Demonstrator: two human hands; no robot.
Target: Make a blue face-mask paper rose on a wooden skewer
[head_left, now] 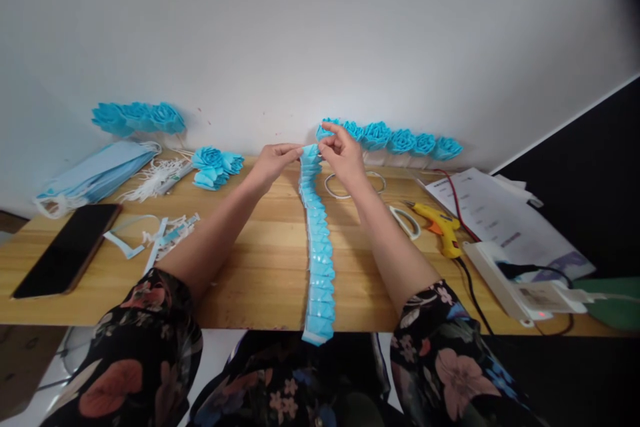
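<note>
A long strip of folded, overlapping blue pleats (319,240) runs down the middle of the table, its near end hanging slightly past the front edge. My left hand (274,161) pinches the left corner of its far end. On the opposite corner, my right hand (343,152) grips with thumb and fingers, the index finger raised. A row of blue flowers (377,135) leans along the wall behind my right hand. To the left of my left hand lies a small cluster of blue flowers (213,167).
At left are blue face masks (100,173), white ear loops (157,179), a phone (67,250) and scraps (175,233). On the right lie scissors (406,223), partly hidden, a yellow glue gun (443,223), a power strip (505,287) with cords, and papers (500,213).
</note>
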